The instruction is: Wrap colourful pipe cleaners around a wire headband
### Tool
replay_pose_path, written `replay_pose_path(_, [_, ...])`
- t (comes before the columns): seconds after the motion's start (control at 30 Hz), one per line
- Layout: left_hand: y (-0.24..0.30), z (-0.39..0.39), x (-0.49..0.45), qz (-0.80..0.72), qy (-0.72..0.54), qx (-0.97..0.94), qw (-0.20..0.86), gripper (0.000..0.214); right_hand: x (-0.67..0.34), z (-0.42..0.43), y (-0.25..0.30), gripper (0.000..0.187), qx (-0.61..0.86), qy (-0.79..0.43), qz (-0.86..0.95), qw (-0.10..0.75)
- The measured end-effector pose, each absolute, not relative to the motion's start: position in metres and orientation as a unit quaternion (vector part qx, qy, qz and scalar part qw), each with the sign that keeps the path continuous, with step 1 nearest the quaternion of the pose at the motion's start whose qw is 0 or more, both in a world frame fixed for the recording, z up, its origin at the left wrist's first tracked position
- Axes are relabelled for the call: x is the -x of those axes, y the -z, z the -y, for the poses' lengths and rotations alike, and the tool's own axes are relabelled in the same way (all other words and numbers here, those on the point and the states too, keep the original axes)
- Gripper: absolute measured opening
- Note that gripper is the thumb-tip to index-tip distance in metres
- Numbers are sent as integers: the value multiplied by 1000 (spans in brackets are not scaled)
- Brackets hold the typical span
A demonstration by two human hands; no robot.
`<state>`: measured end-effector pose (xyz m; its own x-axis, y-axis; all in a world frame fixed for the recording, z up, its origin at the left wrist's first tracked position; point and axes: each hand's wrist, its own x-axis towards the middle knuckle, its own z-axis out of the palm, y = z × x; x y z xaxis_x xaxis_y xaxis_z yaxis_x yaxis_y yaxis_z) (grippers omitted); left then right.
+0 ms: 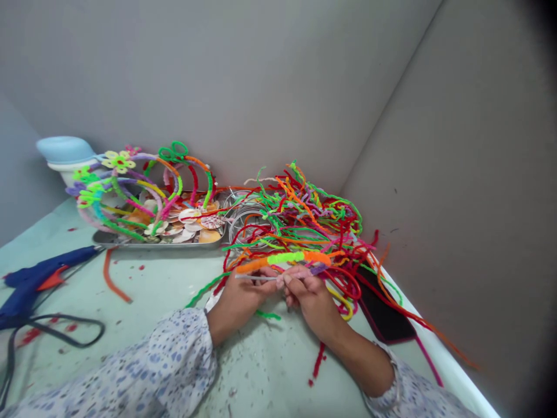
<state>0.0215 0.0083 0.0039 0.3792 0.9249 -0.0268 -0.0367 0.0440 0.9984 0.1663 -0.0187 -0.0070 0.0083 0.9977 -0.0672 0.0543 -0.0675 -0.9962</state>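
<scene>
Between my hands is a headband [286, 258] wrapped in orange, lime and purple pipe cleaner, with a bare pale end [256, 277] sticking out to the left. My left hand [238, 302] is closed around its left side. My right hand [314, 299] pinches a pale pink wrapped stretch near the bare end; the fingertips of both hands almost meet there. Behind and to the right of the hands lies a tangled heap of pipe cleaners [300, 203] in red, green, orange and pink. Parts of the headband are hidden by my fingers.
At the back left, finished-looking headbands [172, 174] stand in a metal tray [191, 246] of seashells [185, 235]. A blue glue gun [52, 267] with its cord lies left, near an orange pipe cleaner [114, 278]. A dark phone [383, 316] sits right, near the wall.
</scene>
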Motion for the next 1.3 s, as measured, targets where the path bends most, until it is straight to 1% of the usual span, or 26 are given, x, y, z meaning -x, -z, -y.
replay_pose_path(0.13, [-6,-7,-21,-421,-398,-561,591,15,-167,20,10,19,536,-491,506,465])
replay_pose_path(0.3, [-11,-5,-20,-424,-397,-567,584,13,-167,20,13,22,547,-484,502,463])
replay_pose_path(0.5, [-8,-4,-17,-414,-389,-587,577,11,-166,22,13,31,579,-452,519,437])
replay_pose_path(0.63, [-6,-6,-18,-401,-399,-599,566,12,-166,22,14,31,589,-446,515,435])
replay_pose_path(0.8, [-7,-7,-22,-428,-385,-607,548,14,-167,20,16,31,580,-470,483,457])
replay_pose_path(1.0, [-5,-7,-25,-419,-389,-603,557,16,-166,19,16,32,585,-474,470,460])
replay_pose_path(1.17, [-7,-6,-24,-429,-379,-583,576,17,-166,20,15,24,559,-477,482,477])
replay_pose_path(1.3, [-8,-6,-23,-436,-376,-589,566,17,-165,21,15,21,553,-473,490,479])
